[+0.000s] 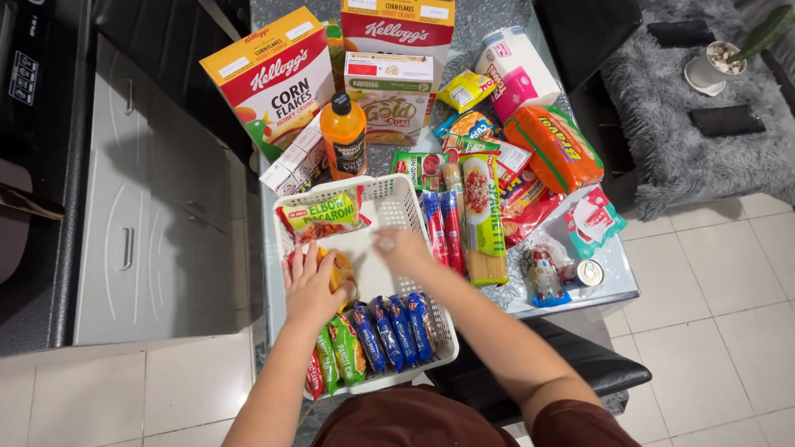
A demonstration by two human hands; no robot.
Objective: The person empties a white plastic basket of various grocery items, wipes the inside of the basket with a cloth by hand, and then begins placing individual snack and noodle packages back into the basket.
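Note:
A white plastic basket stands on a glass table. Inside it, several noodle packets in red, green and blue stand in a row at the near end, and a green-and-red pasta bag lies at the far end. My left hand presses flat on a yellow packet in the basket's left side. My right hand hovers over the bare basket floor with fingers curled; it is blurred and nothing shows in it.
Cereal boxes, an orange bottle, spaghetti packs, red stick packs, an orange bag, a tin and other groceries cover the table. Grey cabinets stand left, a black chair below, a grey rug right.

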